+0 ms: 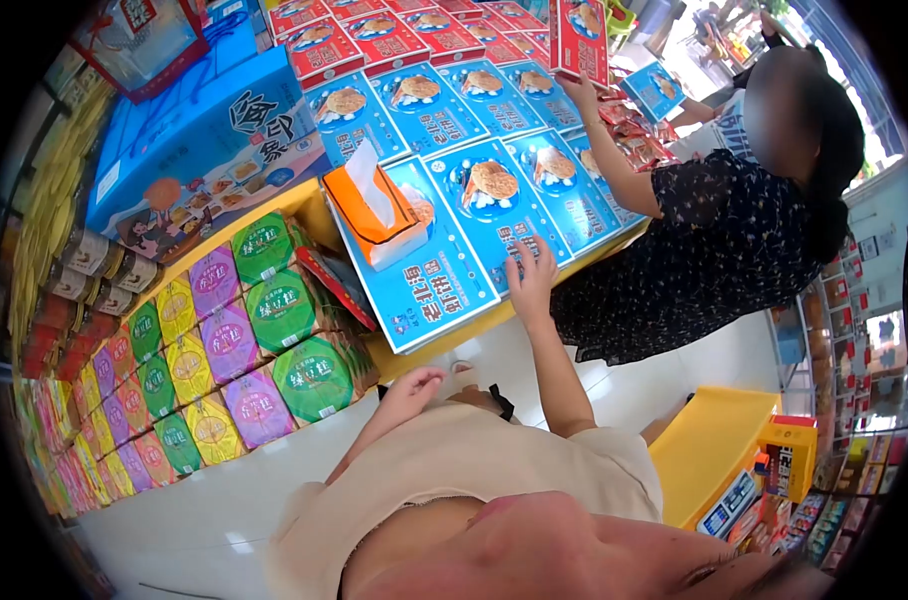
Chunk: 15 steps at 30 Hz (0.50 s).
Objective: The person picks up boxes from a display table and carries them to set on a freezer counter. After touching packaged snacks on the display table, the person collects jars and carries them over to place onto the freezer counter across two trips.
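Observation:
My right hand [531,277] rests with its fingers apart on the lower edge of a blue box [489,190] with a round food picture. Near my body, beside the yellow shelf edge, my left hand [410,390] is curled closed; whether anything is inside it cannot be made out. An orange tissue pack [376,215] with a white tissue sticking out lies on another blue box [424,275] at the left end of the front row. More blue boxes [419,92] and red boxes [379,38] lie behind in rows.
At the right a person in a dark patterned dress [714,250] holds up a red box [579,40]. Colourful round-label packs [299,370] are stacked at the left. A large blue carton [204,140] stands above them. A yellow stand [714,445] is at the lower right.

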Available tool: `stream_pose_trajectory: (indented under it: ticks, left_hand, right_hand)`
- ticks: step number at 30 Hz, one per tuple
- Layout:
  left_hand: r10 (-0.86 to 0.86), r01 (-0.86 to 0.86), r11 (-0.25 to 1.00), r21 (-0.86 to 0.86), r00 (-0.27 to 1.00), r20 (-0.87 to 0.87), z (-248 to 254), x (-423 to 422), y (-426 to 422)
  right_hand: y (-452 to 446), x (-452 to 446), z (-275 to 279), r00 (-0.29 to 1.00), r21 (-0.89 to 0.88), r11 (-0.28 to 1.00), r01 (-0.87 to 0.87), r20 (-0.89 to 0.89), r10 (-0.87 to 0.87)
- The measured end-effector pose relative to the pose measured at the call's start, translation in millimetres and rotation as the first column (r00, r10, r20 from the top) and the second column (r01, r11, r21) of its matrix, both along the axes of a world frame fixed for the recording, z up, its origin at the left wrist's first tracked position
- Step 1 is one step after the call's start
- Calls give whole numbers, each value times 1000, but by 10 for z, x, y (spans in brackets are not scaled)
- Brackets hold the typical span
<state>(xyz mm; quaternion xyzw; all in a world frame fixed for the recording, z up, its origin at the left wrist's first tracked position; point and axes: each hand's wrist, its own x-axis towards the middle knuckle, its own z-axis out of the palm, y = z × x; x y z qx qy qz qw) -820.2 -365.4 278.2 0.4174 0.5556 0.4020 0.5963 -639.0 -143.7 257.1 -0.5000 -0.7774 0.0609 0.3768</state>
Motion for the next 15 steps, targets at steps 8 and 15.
stream_pose_trajectory:
  ticks: [8,15]
  left_hand:
    - [200,92,846,524,858,-474,656,9,686]
    - [483,153,778,609,474,-736,404,231,1027]
  right_hand:
    - [256,-1,90,989,25,989,-143,-37,144]
    - [269,-12,16,978,131,981,-140,-138,158]
